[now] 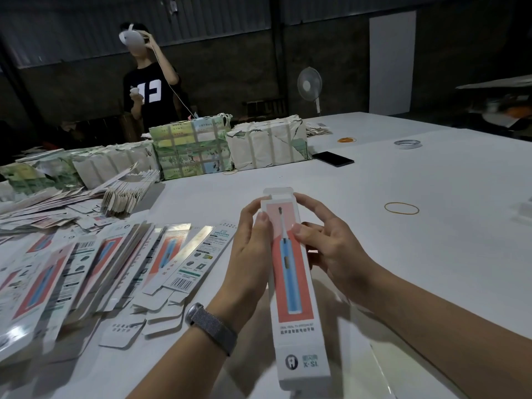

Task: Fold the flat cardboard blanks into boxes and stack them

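Held lengthwise over a white table, a toothbrush box sits clamped between the left hand and right hand, fingers curled at its far flap. Squeezing too hard could crease it. Flat blanks fan leftward; bundles and a fan stand in the dim workshop.

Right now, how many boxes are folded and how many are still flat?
I see no stack of finished boxes. In hand: the left hand and right hand hold one long white toothbrush box, opened into a tube, its top flap not yet tucked. Left: a big spread of flat printed cardboard blanks on the white table, plus taped paper-wrapped bundles behind.
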Available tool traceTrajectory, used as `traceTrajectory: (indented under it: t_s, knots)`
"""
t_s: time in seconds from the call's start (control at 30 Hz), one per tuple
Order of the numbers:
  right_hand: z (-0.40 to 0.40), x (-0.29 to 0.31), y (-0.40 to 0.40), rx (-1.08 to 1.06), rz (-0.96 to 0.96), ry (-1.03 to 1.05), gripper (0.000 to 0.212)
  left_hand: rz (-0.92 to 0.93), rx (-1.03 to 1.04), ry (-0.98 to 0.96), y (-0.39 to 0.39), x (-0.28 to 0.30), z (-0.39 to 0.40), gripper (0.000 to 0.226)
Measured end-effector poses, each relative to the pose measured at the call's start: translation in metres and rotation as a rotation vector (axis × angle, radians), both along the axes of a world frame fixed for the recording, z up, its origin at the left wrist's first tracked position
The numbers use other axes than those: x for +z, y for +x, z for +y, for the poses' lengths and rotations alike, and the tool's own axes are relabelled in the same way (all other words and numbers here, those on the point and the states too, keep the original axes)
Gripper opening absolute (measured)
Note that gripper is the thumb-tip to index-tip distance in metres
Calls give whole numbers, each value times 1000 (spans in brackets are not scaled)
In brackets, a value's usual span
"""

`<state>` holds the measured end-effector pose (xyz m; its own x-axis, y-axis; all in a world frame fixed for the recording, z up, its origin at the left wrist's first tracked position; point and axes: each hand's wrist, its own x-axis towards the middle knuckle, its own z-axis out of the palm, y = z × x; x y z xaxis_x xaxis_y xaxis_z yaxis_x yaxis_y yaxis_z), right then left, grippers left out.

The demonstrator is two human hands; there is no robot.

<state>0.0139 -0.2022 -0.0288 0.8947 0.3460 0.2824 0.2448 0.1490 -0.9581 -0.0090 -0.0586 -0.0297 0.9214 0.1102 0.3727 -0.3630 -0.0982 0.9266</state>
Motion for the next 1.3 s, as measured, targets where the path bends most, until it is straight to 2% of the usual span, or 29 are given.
traceTrajectory:
  t_s: [0.1, 0.53, 0.77, 1.0, 1.17, 1.3]
  knots:
    - [0, -1, -1, -1, -7, -4, 37, 15, 11, 25, 1, -1, 1, 17]
    - [-5, -5, 7, 65, 3, 33, 38, -17, 16, 182, 0, -4, 1, 24]
    - [-3, -4, 6, -47, -31, 65, 16, 9, -19, 183, 0, -3, 1, 18]
    - [-4, -4, 7, -99, -28, 155, 29, 25, -6, 126, -1, -4, -1, 28]
    - [-5, -5, 7, -99, -50, 171, 29, 20, -7, 163, 0, -5, 1, 16]
    - [-5, -3, 5, -86, -66, 140, 33, 14, 1, 175, -1, -4, 1, 15]
